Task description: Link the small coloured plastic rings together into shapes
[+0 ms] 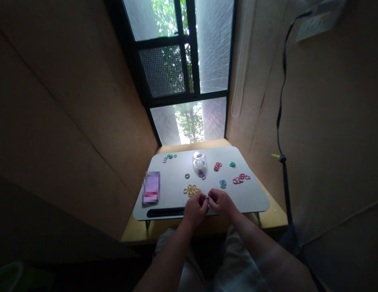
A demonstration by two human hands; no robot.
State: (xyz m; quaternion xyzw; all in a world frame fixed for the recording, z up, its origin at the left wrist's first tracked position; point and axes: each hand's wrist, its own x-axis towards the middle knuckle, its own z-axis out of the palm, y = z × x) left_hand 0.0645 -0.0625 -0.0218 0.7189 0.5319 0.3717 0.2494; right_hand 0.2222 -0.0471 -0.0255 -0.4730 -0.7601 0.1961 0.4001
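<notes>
My left hand point(196, 207) and my right hand point(219, 201) meet over the front part of a white lap table point(173, 168). Their fingertips pinch a small blue band point(207, 197), mostly hidden by the fingers. Just beyond my left hand lies a pile of yellow bands point(191, 190), which look like small hair ties. Blue bands point(223, 183) sit past my right hand. Purple bands point(201, 174) lie in front of a clear round container point(199, 162), and a dark band point(187, 176) is left of them.
Red bands point(217, 166), green bands point(232, 164) and pinkish-red bands point(241, 178) lie on the right. Green and pink bands point(169, 157) are at the back left. A blurred purple packet point(151, 187) lies left. A black cable point(284, 121) hangs at right; a window point(189, 97) stands behind.
</notes>
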